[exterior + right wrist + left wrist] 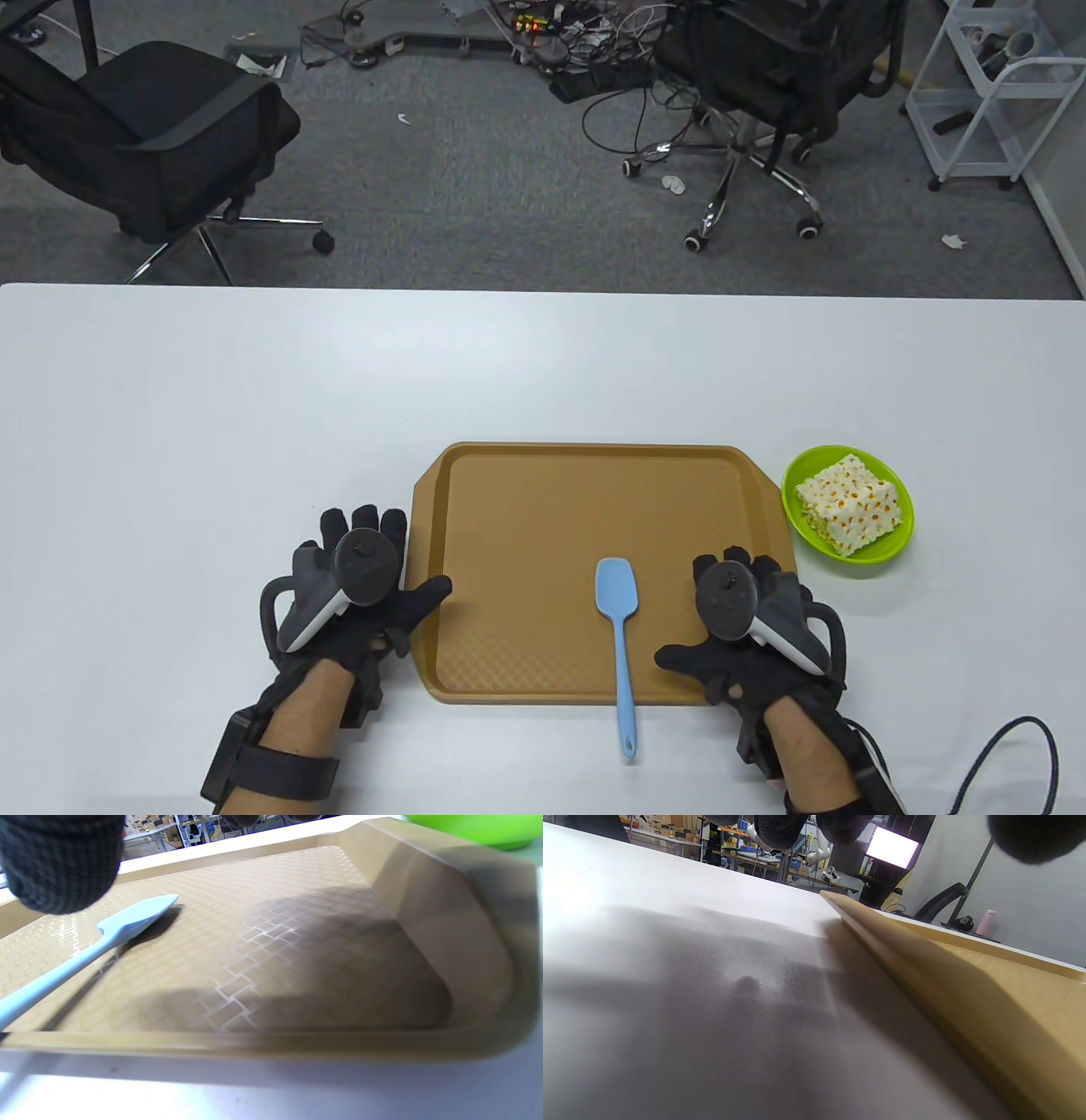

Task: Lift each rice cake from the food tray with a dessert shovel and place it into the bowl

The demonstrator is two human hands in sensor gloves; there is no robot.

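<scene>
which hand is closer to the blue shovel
The right hand: its thumb nearly reaches the shovel handle. The left hand sits past the tray's far edge.

Beyond the far edge of the white table (254, 382) we saw grey carpet (475, 195). A black office chair (161, 127) stood off the table's far left corner, and a second black chair (764, 76) on a chrome wheeled base stood towards the far right. Between them lay a tangle of cables (585, 51) on the floor. A white wire cart (984, 93) stood at the far right. In the left wrist view we saw a lit screen (891, 852), a grey wall (1031, 912) and distant shelving (742, 849).
</scene>
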